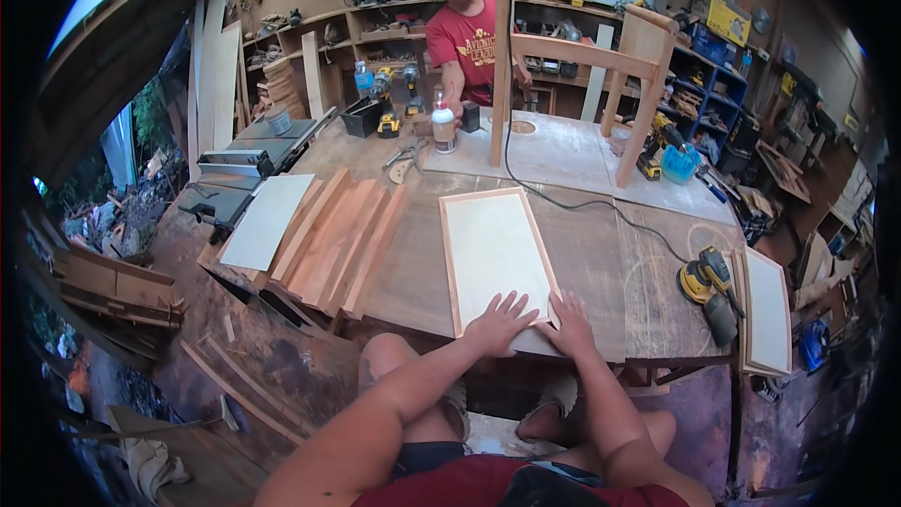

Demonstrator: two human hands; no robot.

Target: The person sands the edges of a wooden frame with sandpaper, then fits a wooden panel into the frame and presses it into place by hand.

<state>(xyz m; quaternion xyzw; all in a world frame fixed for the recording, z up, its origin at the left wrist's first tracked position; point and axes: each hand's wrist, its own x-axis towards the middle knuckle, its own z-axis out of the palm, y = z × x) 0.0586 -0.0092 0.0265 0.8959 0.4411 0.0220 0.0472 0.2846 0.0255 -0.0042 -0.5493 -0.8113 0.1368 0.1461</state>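
Note:
A shallow wooden tray [495,249] with a pale panel and a thin reddish frame lies on the workbench in front of me. My left hand [502,324] rests on its near edge with the fingers spread over the panel. Beside it, my right hand [570,324] lies at the tray's near right corner, fingers stretched out along the frame. Both hands are open and grip nothing that I can see. To the left, several reddish wood strips [340,235] lie side by side next to a pale flat panel [269,222].
An orbital sander [702,279] stands on the right, by stacked framed panels [767,310]. Its black cord crosses the bench. Across the bench, a person in a red shirt [466,42] is near a white glue bottle [443,127] and a wooden chair frame [587,54]. Cordless drills [385,99] stand far left.

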